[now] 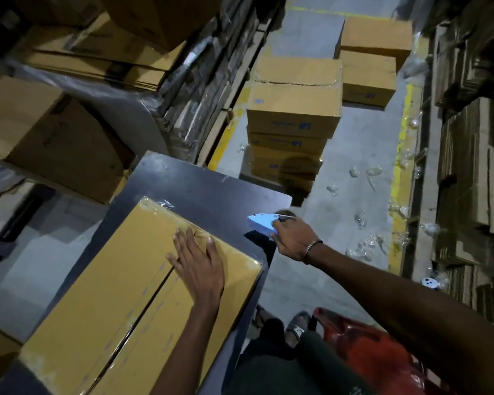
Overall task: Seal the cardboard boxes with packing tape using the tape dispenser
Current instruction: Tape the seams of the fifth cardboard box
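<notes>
**Pressing tape flat, dispenser off the box**

Pressing my left hand (196, 263) flat, fingers straight, on the cardboard box (131, 295) mid-desk (200, 178). Right hand (293, 238) grips the tape dispenser (260, 223) past the desk's right edge; a careless pull could wrinkle the tape.

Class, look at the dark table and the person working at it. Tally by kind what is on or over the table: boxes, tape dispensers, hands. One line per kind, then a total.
Boxes: 1, the box lying flat on the table
Tape dispensers: 1, the blue dispenser at the table's edge
Hands: 2, left hand flat on the box, right hand holding the dispenser
Total: 4
</notes>
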A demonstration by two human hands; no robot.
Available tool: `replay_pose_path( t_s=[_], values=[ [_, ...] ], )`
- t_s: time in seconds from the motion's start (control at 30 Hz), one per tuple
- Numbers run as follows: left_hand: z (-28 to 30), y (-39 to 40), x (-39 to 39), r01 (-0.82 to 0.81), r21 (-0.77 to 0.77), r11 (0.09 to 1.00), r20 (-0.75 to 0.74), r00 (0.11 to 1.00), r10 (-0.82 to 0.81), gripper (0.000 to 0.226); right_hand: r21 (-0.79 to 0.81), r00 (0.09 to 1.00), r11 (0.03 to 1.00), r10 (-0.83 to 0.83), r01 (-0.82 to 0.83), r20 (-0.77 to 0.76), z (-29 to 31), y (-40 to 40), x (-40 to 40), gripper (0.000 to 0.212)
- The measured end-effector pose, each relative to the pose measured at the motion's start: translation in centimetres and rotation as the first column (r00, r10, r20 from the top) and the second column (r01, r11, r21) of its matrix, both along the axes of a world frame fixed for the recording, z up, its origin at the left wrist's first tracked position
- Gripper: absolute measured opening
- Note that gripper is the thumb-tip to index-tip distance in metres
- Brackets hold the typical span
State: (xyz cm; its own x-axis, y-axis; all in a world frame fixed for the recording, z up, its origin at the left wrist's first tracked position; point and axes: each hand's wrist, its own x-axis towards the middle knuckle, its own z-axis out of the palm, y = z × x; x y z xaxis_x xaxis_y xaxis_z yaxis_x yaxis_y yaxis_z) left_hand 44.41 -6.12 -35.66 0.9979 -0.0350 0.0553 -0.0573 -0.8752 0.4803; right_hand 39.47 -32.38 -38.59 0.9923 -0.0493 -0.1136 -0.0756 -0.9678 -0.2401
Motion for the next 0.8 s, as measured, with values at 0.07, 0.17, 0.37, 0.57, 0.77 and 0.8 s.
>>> replay_pose_path(
  t_s=[0.07,0.17,0.37,0.57,0.77,0.8],
  values=[
    [-0.2,1.0,-0.3,0.041,0.043,0.998,-0.009,0.999,-0.041,0.065,-0.036,0.993,0.995,0.089,-0.092,-0.076,-1.2,0.2,2.1,0.030],
    [-0.3,1.4,-0.5,0.087,0.099,0.991,-0.016,0.996,-0.086,0.065,-0.078,0.979,0.981,0.168,-0.177,-0.112,-2.8,0.6,4.0,0.029],
    [-0.5,1.2,-0.5,0.080,0.161,0.984,-0.012,0.997,-0.079,0.066,-0.123,0.972,0.975,0.162,-0.184,-0.171,-4.1,0.7,5.1,0.042],
    [-0.2,1.0,-0.7,0.071,0.147,0.987,-0.012,0.997,-0.070,0.066,0.093,0.995,0.992,-0.087,0.082,0.042,0.0,1.9,2.7,0.031],
    [-0.1,0.7,-0.6,0.074,0.190,0.979,-0.023,0.997,-0.071,0.066,0.503,0.777,0.808,-0.518,0.307,0.359,3.9,9.2,-5.4,0.013],
    [-0.2,0.7,-0.6,0.073,0.190,0.979,-0.022,0.997,-0.070,0.066,0.532,0.757,0.784,-0.549,0.320,0.354,4.2,10.8,-6.6,0.016]
  ],
)
